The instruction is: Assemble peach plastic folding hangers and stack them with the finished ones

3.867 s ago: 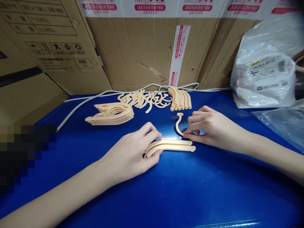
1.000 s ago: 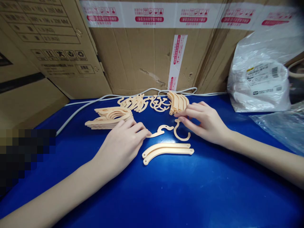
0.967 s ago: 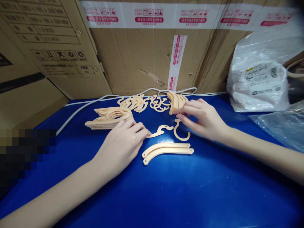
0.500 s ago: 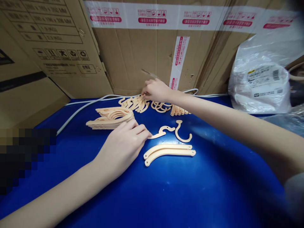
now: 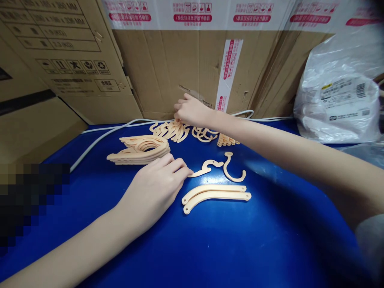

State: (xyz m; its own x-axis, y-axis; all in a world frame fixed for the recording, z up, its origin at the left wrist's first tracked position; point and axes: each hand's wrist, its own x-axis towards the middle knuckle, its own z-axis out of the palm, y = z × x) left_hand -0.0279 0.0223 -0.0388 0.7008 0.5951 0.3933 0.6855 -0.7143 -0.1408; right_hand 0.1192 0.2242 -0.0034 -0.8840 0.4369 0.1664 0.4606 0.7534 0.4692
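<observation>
Wavy beige piece on the desk, one end at the fingers of the left hand: curled close, touching; whether gripping, cannot tell. At the desk's back edge, right hand bent down over small pieces, fingers bunched, grip hidden. Left palm down; right forearm stretched across.

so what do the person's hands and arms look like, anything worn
The left hand and right hand are ungloved, no jewellery visible. Both forearms are bare; what looks like a blurred pale grey sleeve shows at the right edge.
</observation>
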